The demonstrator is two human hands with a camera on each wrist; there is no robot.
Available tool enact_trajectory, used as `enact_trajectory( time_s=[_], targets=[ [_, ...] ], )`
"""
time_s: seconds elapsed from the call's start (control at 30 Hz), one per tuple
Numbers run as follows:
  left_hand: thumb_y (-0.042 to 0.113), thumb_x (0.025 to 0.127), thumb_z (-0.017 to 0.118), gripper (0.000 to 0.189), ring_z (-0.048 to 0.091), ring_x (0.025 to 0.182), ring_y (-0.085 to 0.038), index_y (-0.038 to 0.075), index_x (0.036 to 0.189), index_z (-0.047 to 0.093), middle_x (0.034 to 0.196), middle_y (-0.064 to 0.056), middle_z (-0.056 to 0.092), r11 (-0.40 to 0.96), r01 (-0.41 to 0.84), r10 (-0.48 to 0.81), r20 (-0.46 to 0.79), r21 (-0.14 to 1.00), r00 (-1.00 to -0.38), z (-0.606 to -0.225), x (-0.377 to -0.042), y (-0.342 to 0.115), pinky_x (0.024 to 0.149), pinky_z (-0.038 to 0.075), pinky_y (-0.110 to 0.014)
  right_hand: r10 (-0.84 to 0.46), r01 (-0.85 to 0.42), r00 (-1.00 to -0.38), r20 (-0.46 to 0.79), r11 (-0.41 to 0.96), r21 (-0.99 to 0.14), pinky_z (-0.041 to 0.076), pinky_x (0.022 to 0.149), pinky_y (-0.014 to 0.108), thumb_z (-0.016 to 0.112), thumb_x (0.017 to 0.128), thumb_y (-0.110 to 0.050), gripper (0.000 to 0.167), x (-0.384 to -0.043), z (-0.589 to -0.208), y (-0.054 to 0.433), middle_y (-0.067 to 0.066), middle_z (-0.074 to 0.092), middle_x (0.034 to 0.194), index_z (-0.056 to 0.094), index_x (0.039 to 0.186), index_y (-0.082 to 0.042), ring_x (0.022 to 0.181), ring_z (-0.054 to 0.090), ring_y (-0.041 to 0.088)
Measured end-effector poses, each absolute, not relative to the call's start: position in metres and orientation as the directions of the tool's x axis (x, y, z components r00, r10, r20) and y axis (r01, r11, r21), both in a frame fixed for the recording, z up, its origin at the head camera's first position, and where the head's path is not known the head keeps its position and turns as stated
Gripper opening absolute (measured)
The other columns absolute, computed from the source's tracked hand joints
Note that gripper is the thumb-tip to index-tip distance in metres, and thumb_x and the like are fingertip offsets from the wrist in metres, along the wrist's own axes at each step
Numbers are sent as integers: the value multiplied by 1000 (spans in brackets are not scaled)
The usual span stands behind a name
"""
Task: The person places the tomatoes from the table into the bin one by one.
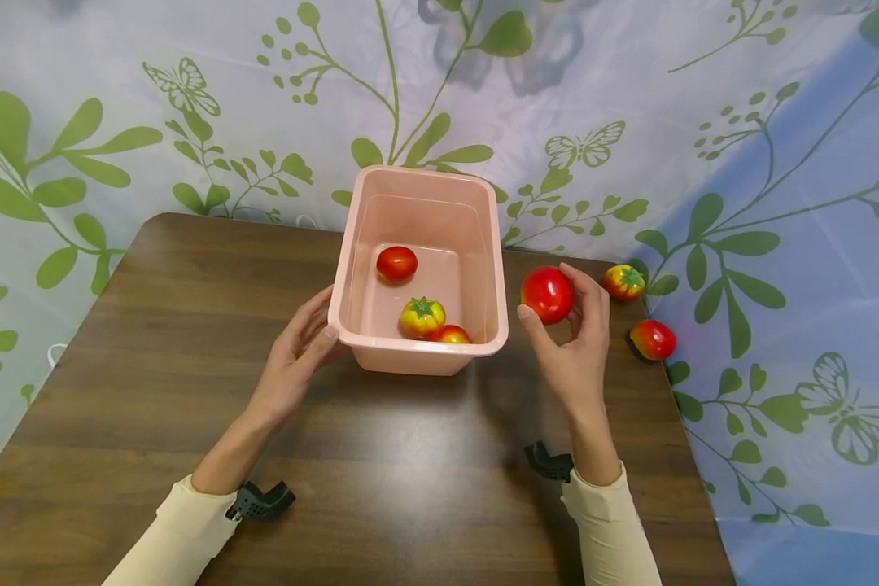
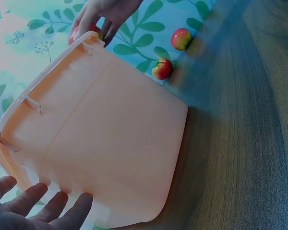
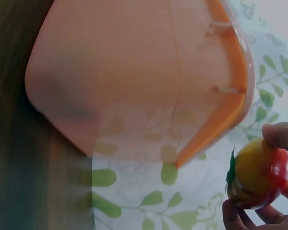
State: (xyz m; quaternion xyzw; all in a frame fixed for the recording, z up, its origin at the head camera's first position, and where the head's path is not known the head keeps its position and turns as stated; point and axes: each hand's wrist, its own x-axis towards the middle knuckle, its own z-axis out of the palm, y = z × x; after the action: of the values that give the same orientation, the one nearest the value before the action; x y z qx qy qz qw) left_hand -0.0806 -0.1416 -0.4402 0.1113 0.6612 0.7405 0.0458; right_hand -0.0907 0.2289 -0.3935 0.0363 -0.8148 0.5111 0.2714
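Currently the right hand pinches a tomato between thumb and fingers, just right of the bin and clear of its rim. From above the tomato looks wholly red; the right wrist view shows a yellow side too, with the green leaf cap turned downward.

The left hand holds the bin lightly at its near left corner, thumb at the rim and slightly spread fingers against the outer wall.

Inside, a red one lies toward the far left. Nearer, a yellow one with its leaf cap up sits beside a red-and-yellow one; the near rim partly hides that last one, so its full shape is hard to judge.

Two more lie at the right edge of the bench: a mottled one with a leaf cap, and, nearer the person, a mostly red one. Behind hangs a leaf-print cloth.
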Motion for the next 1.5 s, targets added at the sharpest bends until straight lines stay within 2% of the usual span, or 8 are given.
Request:
enact_trajectory(
  time_s=[0.2,0.33,0.47,0.53,0.97,1.1,1.23,1.5],
  targets=[
    [14,115,50,56,61,140,-8,21,169,36,169,-26,41,-124,84,220,110,989,-969,-438,-82,-141,107,61,-28,151,-370,-856,494,489,-790,56,104,16,88,84,-8,75,-95,-391,216,4,56,153,57,152,-17,132,57,16],
    [16,115,50,56,61,143,-15,23,169,36,168,-26,42,-110,87,226,110,990,-968,-438,-83,-141,107,61,-27,111,-385,-862,495,494,-780,55,108,16,90,83,-9,77,-96,-388,206,4,55,154,56,152,-17,134,57,16],
    [17,116,50,56,58,146,-27,24,169,35,168,-26,43,-98,92,235,113,991,-965,-438,-83,-141,107,61,-28,71,-399,-866,495,499,-769,55,109,16,91,82,-11,79,-96,-384,198,-1,55,155,56,152,-22,135,57,14],
    [17,116,50,56,58,147,-29,24,169,35,168,-25,43,-97,93,236,114,991,-965,-438,-83,-141,107,61,-28,52,-408,-867,496,499,-764,55,109,16,92,82,-12,80,-96,-382,194,-3,55,155,56,152,-24,136,57,13],
    [17,115,51,56,63,139,-10,23,169,36,167,-27,44,-104,87,227,109,991,-968,-439,-82,-140,106,62,-27,-17,-432,-874,485,486,-760,55,112,20,91,84,-16,77,-99,-387,178,-6,55,155,56,152,-28,136,56,12],
    [16,115,51,56,63,138,-9,23,169,36,167,-26,44,-106,86,223,108,991,-969,-440,-82,-140,105,62,-27,-27,-440,-868,495,502,-744,58,111,33,91,85,-19,74,-100,-389,177,-4,57,153,58,150,-28,134,58,15],
    [16,115,50,56,63,137,-6,23,169,36,168,-26,43,-110,89,221,112,990,-969,-440,-82,-141,105,62,-27,-28,-457,-858,514,500,-736,58,111,49,90,86,-22,69,-101,-390,177,-2,59,152,60,149,-26,134,61,24],
    [14,115,50,56,64,136,-7,22,169,36,167,-28,43,-122,92,218,117,988,-969,-441,-81,-141,105,62,-28,-6,-471,-848,530,467,-748,56,110,61,89,84,-10,65,-96,-383,172,12,60,148,64,144,-11,129,61,41]
  ],
)
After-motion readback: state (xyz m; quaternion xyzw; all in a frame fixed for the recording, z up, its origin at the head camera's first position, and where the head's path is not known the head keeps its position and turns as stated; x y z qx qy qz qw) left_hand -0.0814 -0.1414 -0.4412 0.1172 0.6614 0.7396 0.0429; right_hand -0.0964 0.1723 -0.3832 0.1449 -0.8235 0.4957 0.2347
